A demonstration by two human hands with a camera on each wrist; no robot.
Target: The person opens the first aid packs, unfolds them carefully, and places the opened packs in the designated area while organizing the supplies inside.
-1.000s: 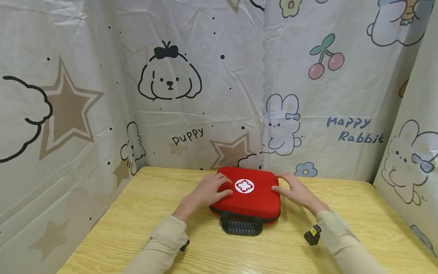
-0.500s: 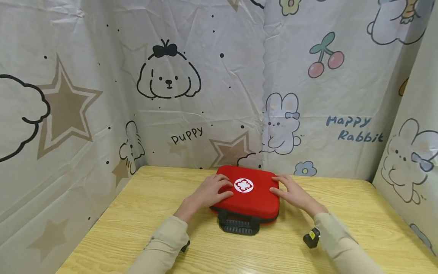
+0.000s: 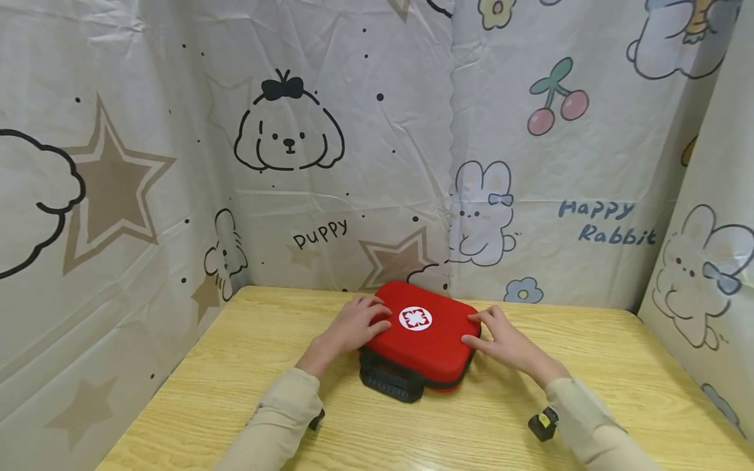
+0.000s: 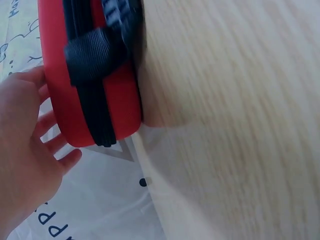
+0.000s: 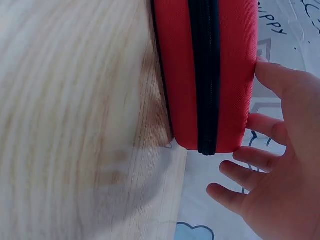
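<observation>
A red first-aid case point(image 3: 436, 347) with a white round emblem lies flat on the wooden table, turned slightly askew. Its black carry handle point(image 3: 391, 381) sticks out toward me at the front left. My left hand point(image 3: 356, 324) rests on the left part of the lid, its fingers spread over the edge. On the opposite side, my right hand point(image 3: 497, 337) touches the lid's right edge with thumb and fingertips. The right wrist view shows a black zipper point(image 5: 205, 80) running along the side, closed where visible, and the other fingers spread off the case.
The wooden table point(image 3: 235, 392) ends just behind the case. A pale curtain point(image 3: 306, 196) printed with cartoons hangs behind it and on both sides. Small black devices, one of them a wrist unit point(image 3: 543, 424), sit under the sleeves.
The case has turned clockwise as seen from above. Its handle has swung left and its right side has come nearer to me. Both hands stayed on it, the right one shifting slightly nearer.
</observation>
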